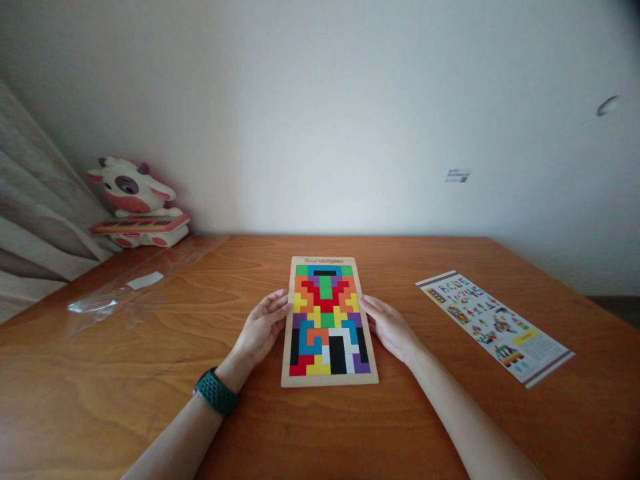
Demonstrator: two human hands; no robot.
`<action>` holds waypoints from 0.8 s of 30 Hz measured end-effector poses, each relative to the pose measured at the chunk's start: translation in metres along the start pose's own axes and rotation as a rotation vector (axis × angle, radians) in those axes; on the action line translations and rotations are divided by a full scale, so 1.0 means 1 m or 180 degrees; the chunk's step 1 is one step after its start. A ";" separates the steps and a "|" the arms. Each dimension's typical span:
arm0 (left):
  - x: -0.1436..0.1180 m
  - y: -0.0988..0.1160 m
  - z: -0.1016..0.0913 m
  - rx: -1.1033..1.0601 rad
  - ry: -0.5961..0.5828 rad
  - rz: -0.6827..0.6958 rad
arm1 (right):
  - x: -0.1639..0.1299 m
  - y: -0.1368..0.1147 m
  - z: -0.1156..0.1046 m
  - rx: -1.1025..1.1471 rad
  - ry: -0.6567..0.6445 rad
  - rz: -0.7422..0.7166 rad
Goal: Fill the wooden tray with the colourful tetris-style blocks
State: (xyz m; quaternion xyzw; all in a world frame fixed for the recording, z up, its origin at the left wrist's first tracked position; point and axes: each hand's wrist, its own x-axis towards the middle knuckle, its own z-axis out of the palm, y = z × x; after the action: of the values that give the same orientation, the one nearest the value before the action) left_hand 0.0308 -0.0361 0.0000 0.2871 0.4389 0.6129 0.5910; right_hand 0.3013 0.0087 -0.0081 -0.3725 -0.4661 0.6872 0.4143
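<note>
A wooden puzzle board point(287, 373) lies flat in the middle of the wooden table point(100, 373), filled with several coloured block pieces. My left hand point(261, 329) rests against the board's left edge, fingers touching the frame. A dark green watch point(216, 393) is on that wrist. Against the board's right edge lies my right hand point(390, 327), its fingers touching the frame too. Both hands lie flat at the board's sides, and it is not lifted.
A printed leaflet point(493, 324) with coloured pictures lies to the right. A clear plastic bag point(135, 287) lies at the left. A cow-shaped toy point(134, 203) stands at the far left corner by a curtain point(35, 227). A white wall is behind.
</note>
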 end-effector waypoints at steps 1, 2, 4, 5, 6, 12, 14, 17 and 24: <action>0.000 -0.001 0.000 -0.0003 -0.0017 0.0038 | -0.002 0.000 0.002 -0.0008 0.0005 -0.0010; 0.000 -0.002 0.000 0.0007 -0.0034 0.0078 | -0.003 0.000 0.003 -0.0021 0.0023 -0.0004; 0.000 -0.006 0.000 0.0088 -0.0066 0.0186 | -0.004 0.001 0.004 -0.0054 0.0089 0.0007; 0.000 -0.008 0.000 0.0163 -0.0079 0.0259 | -0.004 0.002 0.004 -0.0064 0.0101 0.0002; 0.001 -0.009 0.000 0.0259 -0.0088 0.0338 | -0.004 0.003 0.004 -0.0071 0.0102 -0.0015; 0.002 -0.016 0.000 0.0875 -0.0155 0.0635 | -0.003 0.006 0.007 -0.0114 0.0239 -0.0146; 0.002 -0.015 0.000 0.1001 -0.0193 0.0650 | -0.004 0.006 0.009 -0.0102 0.0273 -0.0195; 0.000 -0.014 0.002 0.1146 -0.0206 0.0644 | -0.003 0.007 0.009 -0.0107 0.0323 -0.0233; 0.000 -0.015 0.002 0.1302 -0.0194 0.0607 | 0.001 0.010 0.007 -0.0080 0.0404 -0.0313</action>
State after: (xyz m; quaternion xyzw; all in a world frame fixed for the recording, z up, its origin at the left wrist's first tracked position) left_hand 0.0398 -0.0369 -0.0127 0.4595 0.5068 0.5553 0.4729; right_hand 0.2922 0.0048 -0.0160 -0.3971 -0.4652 0.6352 0.4716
